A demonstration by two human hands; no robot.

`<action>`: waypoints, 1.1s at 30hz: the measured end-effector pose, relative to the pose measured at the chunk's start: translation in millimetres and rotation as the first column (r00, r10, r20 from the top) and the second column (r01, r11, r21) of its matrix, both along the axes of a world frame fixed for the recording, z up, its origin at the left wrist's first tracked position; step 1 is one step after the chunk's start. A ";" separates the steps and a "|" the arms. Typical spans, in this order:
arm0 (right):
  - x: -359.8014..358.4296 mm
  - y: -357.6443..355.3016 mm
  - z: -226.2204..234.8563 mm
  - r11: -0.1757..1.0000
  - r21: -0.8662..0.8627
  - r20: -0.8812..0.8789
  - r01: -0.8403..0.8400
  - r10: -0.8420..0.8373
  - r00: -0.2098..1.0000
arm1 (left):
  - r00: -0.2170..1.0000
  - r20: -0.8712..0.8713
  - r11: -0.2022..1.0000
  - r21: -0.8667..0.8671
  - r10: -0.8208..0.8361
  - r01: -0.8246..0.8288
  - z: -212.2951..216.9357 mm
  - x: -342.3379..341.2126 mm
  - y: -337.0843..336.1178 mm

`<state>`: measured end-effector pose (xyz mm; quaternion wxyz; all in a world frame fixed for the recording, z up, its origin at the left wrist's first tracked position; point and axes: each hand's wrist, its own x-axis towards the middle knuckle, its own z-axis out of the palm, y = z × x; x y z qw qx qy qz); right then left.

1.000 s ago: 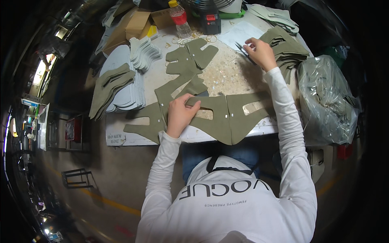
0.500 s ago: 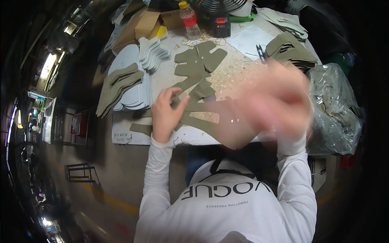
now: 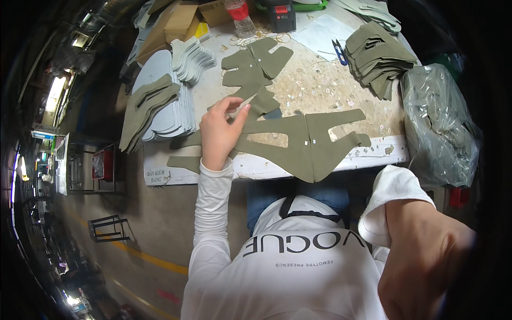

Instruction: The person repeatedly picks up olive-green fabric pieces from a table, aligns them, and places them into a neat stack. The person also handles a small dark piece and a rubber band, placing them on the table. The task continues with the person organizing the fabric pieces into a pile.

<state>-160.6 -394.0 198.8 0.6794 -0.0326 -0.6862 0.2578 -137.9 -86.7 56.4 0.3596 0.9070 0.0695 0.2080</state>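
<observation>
My left hand (image 3: 220, 130) rests over olive-green fabric pieces near the front left of the table, its fingers bent and the thumb apart, apparently holding nothing. To its right, an olive cut panel (image 3: 290, 133) lies flat beside a matching panel (image 3: 325, 152), their edges meeting; small white tags sit near that join. A folded olive piece (image 3: 261, 104) lies just beyond the hand. Farther back are more olive panels (image 3: 272, 56) laid flat. My right hand (image 3: 426, 250) is raised close to the camera at the lower right, away from the table; its fingers are hidden.
Pale grey cut pieces (image 3: 189, 61) and olive pieces (image 3: 146, 109) are stacked at left. Blue thread snips (image 3: 340, 52) lie by an olive stack (image 3: 376, 53) at right. A clear plastic bag (image 3: 440, 128) borders the table. Behind stand a bottle (image 3: 241, 18) and cardboard box (image 3: 184, 24).
My right hand has moved from over the table, where it was blurred, back toward the camera, uncovering the right panel and snips. The left hand stays on the fabric; the view has shifted slightly.
</observation>
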 end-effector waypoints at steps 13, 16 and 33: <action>0.0 -1.4 -4.6 1.000 -0.011 -0.033 -0.021 0.020 0.999 | 0.995 0.018 0.992 0.085 0.093 -0.095 20.5 4.5 21.7; 1.7 2.1 -4.9 0.999 -0.023 -0.040 -0.036 0.035 0.999 | 0.994 0.094 0.986 0.158 0.046 -0.061 30.6 27.5 31.9; 210.0 98.8 -100.2 -0.115 -0.468 0.548 0.876 -0.816 0.186 | 0.972 -0.155 0.914 0.392 0.177 -0.104 -66.2 116.0 83.9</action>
